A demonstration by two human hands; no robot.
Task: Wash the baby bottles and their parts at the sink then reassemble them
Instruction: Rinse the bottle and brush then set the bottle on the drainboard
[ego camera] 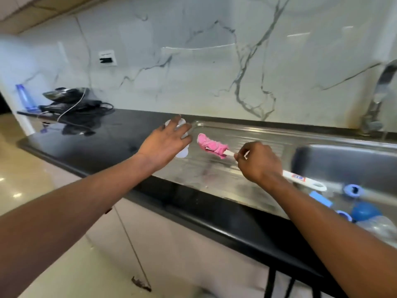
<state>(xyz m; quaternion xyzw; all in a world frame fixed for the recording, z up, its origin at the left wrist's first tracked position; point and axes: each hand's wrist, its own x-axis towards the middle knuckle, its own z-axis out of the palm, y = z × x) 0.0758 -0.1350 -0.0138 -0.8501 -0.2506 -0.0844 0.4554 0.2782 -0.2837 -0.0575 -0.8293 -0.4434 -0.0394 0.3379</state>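
Currently, 1 bottle brush (212, 146), pink head, white handle: I hold it in my right hand (261, 163), fingers (242, 152) pinching the handle above the steel draining board (214, 175). My left hand (166, 141), fingers spread and straight, reaches onto a whitish bottle part (182, 152) at the worktop (103, 136) edge. Blue rings, 1 blue cap (364, 210) and 1 clear bottle (380, 225) lie in the sink (343, 160).

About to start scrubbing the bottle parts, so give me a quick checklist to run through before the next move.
1. Pink bottle brush in right hand: ok, gripped by its white handle.
2. Left hand on a white part: cannot tell, hand covers it.
3. Bottle parts in the sink: ok.
4. Tap running: cannot tell, blurred.
5. Drainboard free for washed parts: ok.
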